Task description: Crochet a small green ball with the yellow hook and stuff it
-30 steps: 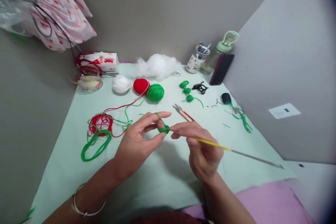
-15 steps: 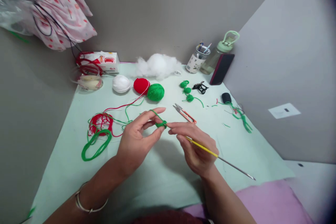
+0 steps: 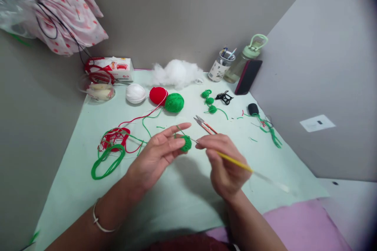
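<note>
Between the thumb and fingers of my left hand is a small round green crochet piece, its flat side turned toward me. Green yarn runs over my raised left index finger. My right hand grips a crochet hook with a yellow handle, held like a pen. The hook's thin metal tip points left and reaches the edge of the green piece; whether it is inside a stitch I cannot tell. Its rear end is blurred. Just beyond my right hand lie orange-handled thread snips, partly covered by that hand.
Behind my hands sit white, red and green yarn balls. Loose red yarn and a green yarn loop lie left. White stuffing, small green crochet balls, a black claw clip and a phone stand farther back.
The green crochet piece has turned and now shows its round face. My right hand with the crochet hook has moved slightly right, and the hook's metal tip has come into sight.
</note>
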A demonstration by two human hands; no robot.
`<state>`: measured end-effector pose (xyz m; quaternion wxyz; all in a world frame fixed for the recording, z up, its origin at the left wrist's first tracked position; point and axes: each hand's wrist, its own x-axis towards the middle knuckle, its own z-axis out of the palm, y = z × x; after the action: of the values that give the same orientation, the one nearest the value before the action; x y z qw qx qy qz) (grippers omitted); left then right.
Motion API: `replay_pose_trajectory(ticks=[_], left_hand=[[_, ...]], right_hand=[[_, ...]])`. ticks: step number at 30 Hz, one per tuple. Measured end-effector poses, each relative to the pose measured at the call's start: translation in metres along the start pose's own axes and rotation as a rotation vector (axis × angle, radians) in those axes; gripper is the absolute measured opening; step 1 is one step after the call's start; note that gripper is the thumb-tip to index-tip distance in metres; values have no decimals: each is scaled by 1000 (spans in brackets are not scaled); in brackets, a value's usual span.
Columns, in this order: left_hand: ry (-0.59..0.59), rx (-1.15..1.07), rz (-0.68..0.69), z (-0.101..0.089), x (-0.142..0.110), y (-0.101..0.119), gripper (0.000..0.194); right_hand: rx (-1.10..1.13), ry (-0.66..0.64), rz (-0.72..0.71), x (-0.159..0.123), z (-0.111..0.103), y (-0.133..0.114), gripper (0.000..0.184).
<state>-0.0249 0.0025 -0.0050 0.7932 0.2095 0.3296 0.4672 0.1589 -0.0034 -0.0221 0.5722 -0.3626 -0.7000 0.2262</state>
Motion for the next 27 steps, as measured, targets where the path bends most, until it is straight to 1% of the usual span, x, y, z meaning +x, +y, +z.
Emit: replay_pose_trajectory(ticks=[2, 4, 5, 7, 9, 11, 12, 14, 15, 16, 17, 18, 20, 21, 23, 25, 27], left_hand=[[38, 42, 72, -1, -1, 4, 43], [49, 107, 121, 0, -3, 5, 45], [43, 141, 133, 1, -4, 4, 46], [34, 203, 151, 3, -5, 0, 47], [55, 251, 192, 5, -5, -5, 49], [84, 267, 226, 6, -4, -9, 53], [86, 249, 219, 7, -4, -10, 54], [48, 151, 134, 7, -2, -10, 52], [17, 84, 71, 6, -2, -9, 49], [-10, 18, 14, 5, -1, -8, 46], [-33, -35, -25, 4, -1, -6, 43], [-47, -70, -39, 3, 0, -4, 39], [-52, -75, -9, 1, 0, -2, 35], [-51, -49, 17, 1, 0, -2, 34], [-57, 44, 68, 1, -1, -4, 36], [-69, 142, 102, 1, -2, -6, 39], [-87, 205, 119, 1, -3, -7, 43]], right_hand=[[210, 52, 149, 8, 1, -1, 21], [359, 44, 241, 13, 4, 0, 20], [392, 21, 261, 14, 5, 1, 19], [371, -22, 268, 14, 8, 2, 17], [262, -42, 223, 10, 11, 1, 19], [71, -30, 108, 5, 12, 0, 25], [-30, -16, 34, 3, 11, -1, 29], [-160, -15, -76, 1, 10, -3, 32], [-165, -17, -82, 1, 9, -3, 30], [-125, -9, -52, 3, 7, -3, 26], [-54, 9, 6, 5, 6, -3, 22], [32, 38, 79, 8, 4, -3, 18], [233, 94, 227, 14, 4, -1, 20], [323, 91, 280, 15, 4, 0, 21], [430, 32, 336, 17, 6, 2, 20], [462, -21, 355, 16, 7, 4, 15], [488, -25, 388, 15, 7, 5, 13]])
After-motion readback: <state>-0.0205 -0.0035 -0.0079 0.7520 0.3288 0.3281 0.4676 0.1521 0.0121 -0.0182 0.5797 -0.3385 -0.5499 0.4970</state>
